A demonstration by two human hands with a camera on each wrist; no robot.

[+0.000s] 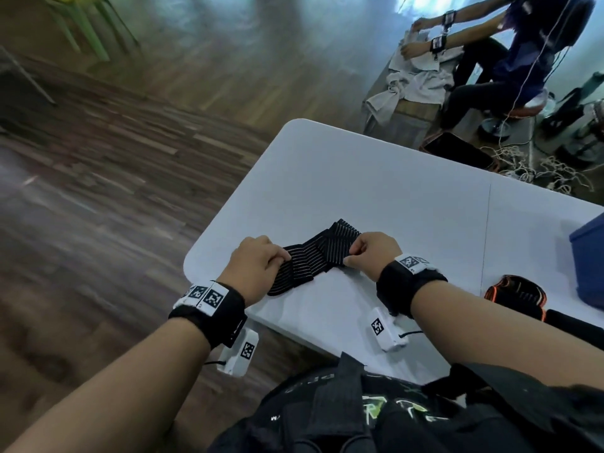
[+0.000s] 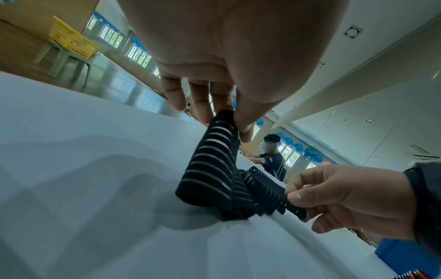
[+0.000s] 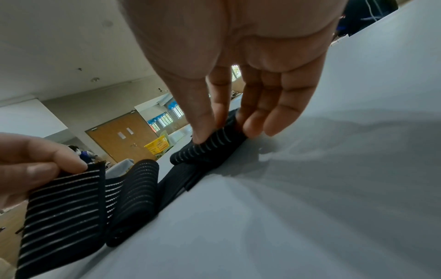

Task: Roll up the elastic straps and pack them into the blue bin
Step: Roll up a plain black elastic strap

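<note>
A black elastic strap (image 1: 310, 259) with thin white stripes lies loosely folded near the left corner of the white table (image 1: 376, 178). My left hand (image 1: 282, 258) pinches its left end between thumb and fingers, lifting that end (image 2: 210, 169) off the surface. My right hand (image 1: 351, 256) pinches the right end low against the table, where the thumb and fingers fold the strap (image 3: 214, 143). The blue bin (image 1: 588, 259) stands at the right edge of the head view, apart from both hands.
A second strap, black with orange trim (image 1: 513, 295), lies right of my right wrist, with another dark strap (image 1: 575, 322) beside it. The table's left edge and the wooden floor are just beyond my left hand. Another person (image 1: 483, 44) works at a far table.
</note>
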